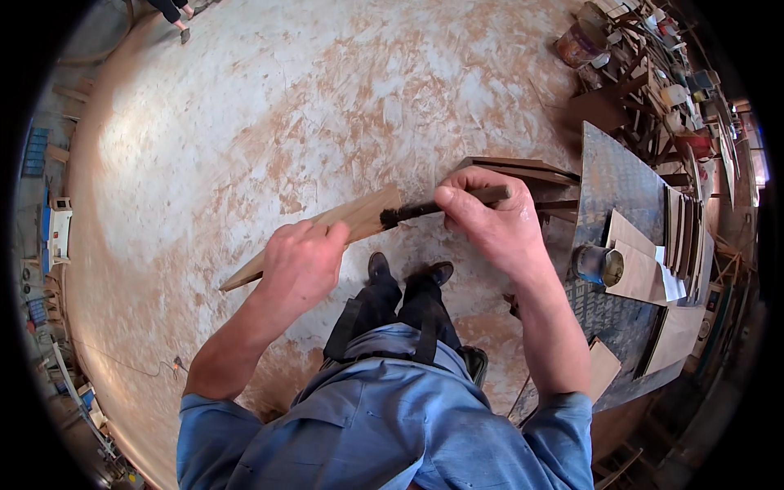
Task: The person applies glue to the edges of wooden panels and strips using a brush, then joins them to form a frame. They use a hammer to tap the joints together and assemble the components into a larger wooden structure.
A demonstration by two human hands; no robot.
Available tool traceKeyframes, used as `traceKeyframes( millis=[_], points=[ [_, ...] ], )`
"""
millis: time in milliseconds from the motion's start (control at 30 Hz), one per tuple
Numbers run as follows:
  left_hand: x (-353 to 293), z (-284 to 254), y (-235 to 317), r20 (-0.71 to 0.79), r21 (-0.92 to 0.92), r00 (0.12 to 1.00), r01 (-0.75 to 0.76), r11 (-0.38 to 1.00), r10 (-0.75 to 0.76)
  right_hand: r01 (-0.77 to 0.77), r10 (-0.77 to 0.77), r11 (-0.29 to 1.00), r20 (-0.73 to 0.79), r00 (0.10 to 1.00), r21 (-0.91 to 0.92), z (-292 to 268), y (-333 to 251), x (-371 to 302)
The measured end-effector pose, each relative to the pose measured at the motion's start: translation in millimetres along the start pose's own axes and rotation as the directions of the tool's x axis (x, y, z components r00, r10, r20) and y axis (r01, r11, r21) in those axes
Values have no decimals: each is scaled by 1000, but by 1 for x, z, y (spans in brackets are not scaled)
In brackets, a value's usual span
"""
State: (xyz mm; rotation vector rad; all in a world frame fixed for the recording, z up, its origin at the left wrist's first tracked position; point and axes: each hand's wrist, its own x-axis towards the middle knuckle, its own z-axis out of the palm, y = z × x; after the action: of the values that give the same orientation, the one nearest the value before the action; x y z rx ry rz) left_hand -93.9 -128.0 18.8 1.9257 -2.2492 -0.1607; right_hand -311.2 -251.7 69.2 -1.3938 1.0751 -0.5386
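My left hand (pixel 304 260) is closed around a flat, light-brown wooden board (pixel 366 214), held up in front of me and slanting from lower left to upper right. In my right hand (pixel 494 214) a dark-handled brush (pixel 420 210) is gripped between thumb and fingers. Its black bristles touch, or hover right at, the right end of the board; I cannot tell which. The fingers of my left hand are partly hidden behind the board.
At my right stands a dark table (pixel 600 184) with a small can (pixel 599 265) and wooden boards (pixel 637 273) on it. Beyond lie a rusty bucket (pixel 581 42) and cluttered scrap. Another person's legs (pixel 173 15) show at the far left on the dusty floor (pixel 327 98).
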Motion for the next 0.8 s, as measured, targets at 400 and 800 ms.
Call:
traceKeyframes(
  millis=[400,800],
  points=[
    [-5,13,-5,51,-3,996,-71,997,71,7,3,995,107,994,-100,-22,13,4],
    [-22,-16,-14,-128,-8,962,-243,970,240,-73,153,967,-326,933,245,-73,96,23]
  ],
)
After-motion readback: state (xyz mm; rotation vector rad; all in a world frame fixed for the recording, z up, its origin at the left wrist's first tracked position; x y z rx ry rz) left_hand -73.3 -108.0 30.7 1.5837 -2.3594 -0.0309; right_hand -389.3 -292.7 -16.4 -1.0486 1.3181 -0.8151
